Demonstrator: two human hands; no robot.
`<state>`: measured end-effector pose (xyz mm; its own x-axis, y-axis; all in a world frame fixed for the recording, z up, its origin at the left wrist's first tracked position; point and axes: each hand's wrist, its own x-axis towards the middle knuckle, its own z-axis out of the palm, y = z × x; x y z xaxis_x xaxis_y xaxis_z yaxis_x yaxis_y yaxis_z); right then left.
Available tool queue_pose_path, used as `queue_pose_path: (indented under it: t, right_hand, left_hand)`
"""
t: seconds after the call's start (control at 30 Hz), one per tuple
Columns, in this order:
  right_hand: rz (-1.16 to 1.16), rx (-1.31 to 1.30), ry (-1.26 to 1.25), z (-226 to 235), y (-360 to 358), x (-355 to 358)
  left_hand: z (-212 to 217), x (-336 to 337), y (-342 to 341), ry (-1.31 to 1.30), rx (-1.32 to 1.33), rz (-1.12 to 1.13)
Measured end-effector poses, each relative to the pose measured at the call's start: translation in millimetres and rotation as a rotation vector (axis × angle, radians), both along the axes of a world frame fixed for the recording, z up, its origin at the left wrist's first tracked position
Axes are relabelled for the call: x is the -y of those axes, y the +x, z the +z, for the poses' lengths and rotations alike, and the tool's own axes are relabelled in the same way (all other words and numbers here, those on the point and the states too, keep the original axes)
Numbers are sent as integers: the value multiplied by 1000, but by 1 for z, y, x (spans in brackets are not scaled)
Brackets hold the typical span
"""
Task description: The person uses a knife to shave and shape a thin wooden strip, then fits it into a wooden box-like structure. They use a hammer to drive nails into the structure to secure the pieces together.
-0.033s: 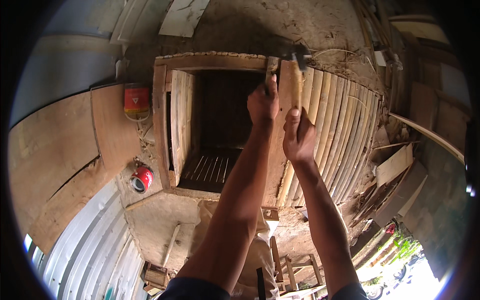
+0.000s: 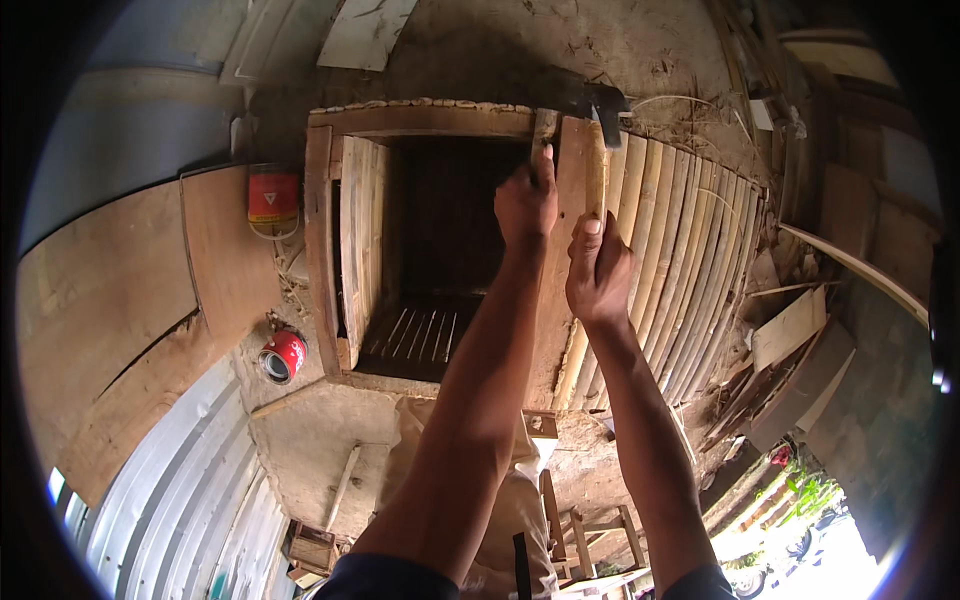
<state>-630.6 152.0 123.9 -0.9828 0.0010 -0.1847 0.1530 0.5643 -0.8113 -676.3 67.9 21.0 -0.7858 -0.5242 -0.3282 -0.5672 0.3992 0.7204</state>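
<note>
My right hand (image 2: pixel 601 270) is closed around the pale wooden handle of a hammer (image 2: pixel 597 170), thumb along the shaft. The hammer's dark metal head (image 2: pixel 608 112) is at the far end, over the top of a bamboo-slatted panel (image 2: pixel 668 270). Beside it, my left hand (image 2: pixel 526 208) is closed on a narrow wooden strip (image 2: pixel 544 128) at the far right corner of a wooden box frame (image 2: pixel 430 122). The strip's lower part is hidden by the fingers. Between the hands runs a flat reddish-brown board (image 2: pixel 572 180). Left of my forearm, the box opening shows a dark interior with a slatted bottom.
A red container (image 2: pixel 273 200) and a red tin can (image 2: pixel 283 357) are left of the box. Plywood sheets (image 2: pixel 110 290) and corrugated metal (image 2: pixel 170 500) line the left side. Scrap boards (image 2: pixel 790 330) lie at right. A small wooden stool (image 2: pixel 600 545) stands near the lower edge.
The hammer head, blurred before, looks sharper and has shifted slightly to the right. My left hand keeps its place on the strip.
</note>
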Motion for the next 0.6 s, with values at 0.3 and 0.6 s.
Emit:
queue_pose_path:
  t: [0.3,0.6]
  right_hand:
    - [11,32,29,-3,-11,9]
    - [-29,84,-5,-4,-6,3]
  left_hand:
    - [-1,3,-7,51,-48,15]
    - [-4,1,-9,75,-44,19]
